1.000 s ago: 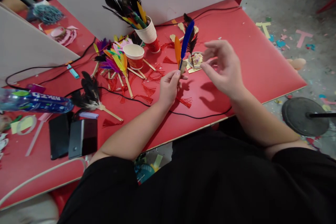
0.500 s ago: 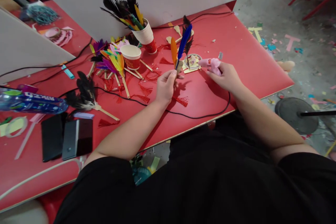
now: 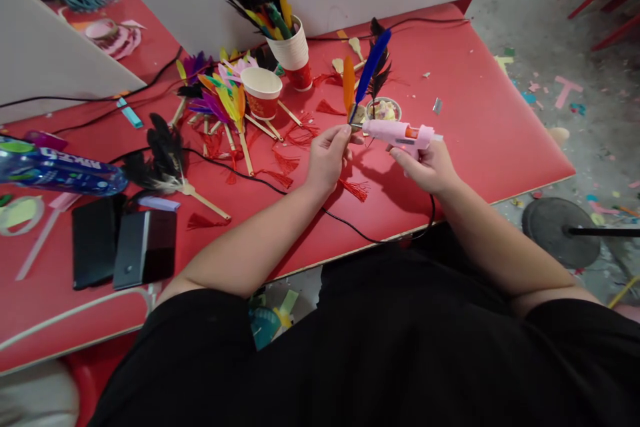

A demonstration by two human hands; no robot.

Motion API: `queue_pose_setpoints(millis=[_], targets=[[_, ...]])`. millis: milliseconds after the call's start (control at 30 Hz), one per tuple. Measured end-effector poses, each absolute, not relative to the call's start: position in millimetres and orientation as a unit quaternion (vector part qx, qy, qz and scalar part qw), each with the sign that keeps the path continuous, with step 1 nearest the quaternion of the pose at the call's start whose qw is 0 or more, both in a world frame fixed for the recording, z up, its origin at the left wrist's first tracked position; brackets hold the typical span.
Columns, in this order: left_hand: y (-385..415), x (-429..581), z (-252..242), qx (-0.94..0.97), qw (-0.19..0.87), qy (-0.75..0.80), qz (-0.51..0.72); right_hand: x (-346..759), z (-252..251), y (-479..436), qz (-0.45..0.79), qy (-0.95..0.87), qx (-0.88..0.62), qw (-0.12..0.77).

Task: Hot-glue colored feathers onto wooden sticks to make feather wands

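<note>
My left hand is closed around a small feather fan with a red tassel hanging below my fingers. An orange feather and a blue feather rise from it; its handle is mostly hidden. In my right hand is a pink hot glue gun, its nozzle pointing left, at or very near the base of the feathers. Behind the nozzle stands a small bowl with pale bits in it. A dark feather stands up beside the blue one.
Stacked paper cups hold more feathers. Another paper cup stands among finished feather fans. A black feather fan, a blue bottle and two dark phones lie left. A black cord crosses the red table.
The glue gun has swung from the right of the bowl to the feather bases, its nozzle now at the fan. My left hand stays closed on the fan. The whole view has shifted slightly.
</note>
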State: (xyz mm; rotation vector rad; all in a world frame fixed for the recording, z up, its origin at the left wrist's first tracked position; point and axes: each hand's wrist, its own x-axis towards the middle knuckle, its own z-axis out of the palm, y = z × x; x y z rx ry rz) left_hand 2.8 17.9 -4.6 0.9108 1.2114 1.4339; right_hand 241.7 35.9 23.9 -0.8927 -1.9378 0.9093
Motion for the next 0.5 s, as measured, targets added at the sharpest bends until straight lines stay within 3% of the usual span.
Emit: queue_pose_setpoints(millis=[500], targets=[[20,2,-17,0.409,0.483,0.477,0.611,239,34,35,0.337,-0.790,-0.335,0.389]])
